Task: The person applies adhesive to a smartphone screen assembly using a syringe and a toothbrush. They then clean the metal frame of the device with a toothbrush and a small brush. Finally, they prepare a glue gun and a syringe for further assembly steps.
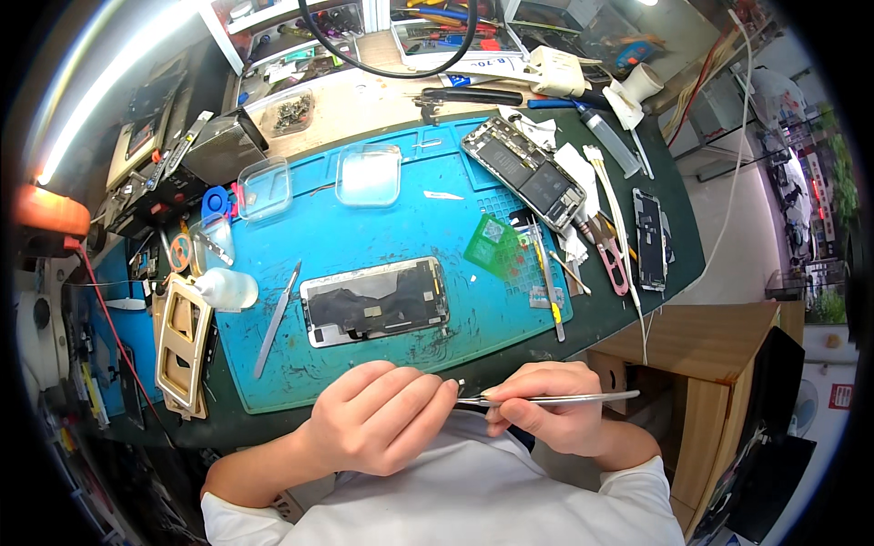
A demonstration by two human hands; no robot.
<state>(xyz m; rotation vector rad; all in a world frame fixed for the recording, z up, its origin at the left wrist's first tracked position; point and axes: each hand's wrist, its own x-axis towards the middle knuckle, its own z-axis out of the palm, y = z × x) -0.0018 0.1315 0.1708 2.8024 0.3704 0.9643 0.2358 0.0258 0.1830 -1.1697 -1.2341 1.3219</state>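
Close to my body, in front of the blue mat, my left hand is curled closed, fingertips at the left end of a slim metal tool, likely tweezers; what it holds is too small or hidden to name. My right hand pinches that tool, which points left. A tiny pale piece shows by the left fingertips. Just beyond my hands lies a detached phone screen assembly, back up. A straight metal tweezer lies left of it.
An opened phone rests at upper right, beside a syringe. Two clear boxes stand on the mat, a white bottle and gold frame at left. A green stencil lies right, a wooden cabinet beyond the bench.
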